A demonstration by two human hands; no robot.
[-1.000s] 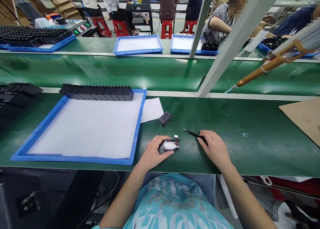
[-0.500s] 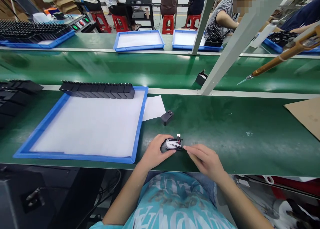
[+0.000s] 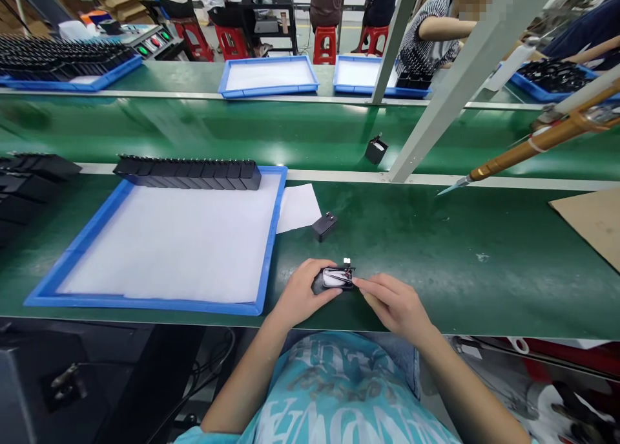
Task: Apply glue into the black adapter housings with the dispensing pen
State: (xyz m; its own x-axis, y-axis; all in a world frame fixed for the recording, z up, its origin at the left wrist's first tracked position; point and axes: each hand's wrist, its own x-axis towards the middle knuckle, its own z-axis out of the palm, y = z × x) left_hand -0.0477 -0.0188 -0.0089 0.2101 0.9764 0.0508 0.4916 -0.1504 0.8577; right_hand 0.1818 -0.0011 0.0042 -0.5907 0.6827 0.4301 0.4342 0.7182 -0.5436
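My left fingers [image 3: 320, 263] curve around the left end of a small, open black case [image 3: 325, 285], gripping it by its upper and lower edges just below the middle of the frame; it is a rounded oblong, with a smooth white part inside and two small pale tabs standing up at its top right. My right fingers [image 3: 375, 285] are pinched together on a thin, dark tool [image 3: 345, 279], mostly hidden by them, which reaches across the case. The bench [image 3: 450, 250] is smooth, scuffed green. Above the case, one matte black plug [image 3: 323, 226] with two prongs rests by the corner of one white paper [image 3: 298, 208]. At left, one blue-rimmed tray [image 3: 272, 237] holds a flat white sheet [image 3: 165, 243] and, along its far edge, one row of black blocks [image 3: 188, 174], too tightly packed for me to count. Four more blue trays show across the top: the upper-left one [image 3: 104, 81] crowded with black pieces, the upper-middle one [image 3: 268, 94] white-lined, the next [image 3: 349, 90] partly filled with black pieces, the upper-right one [image 3: 542, 95] heaped with a black tangle.
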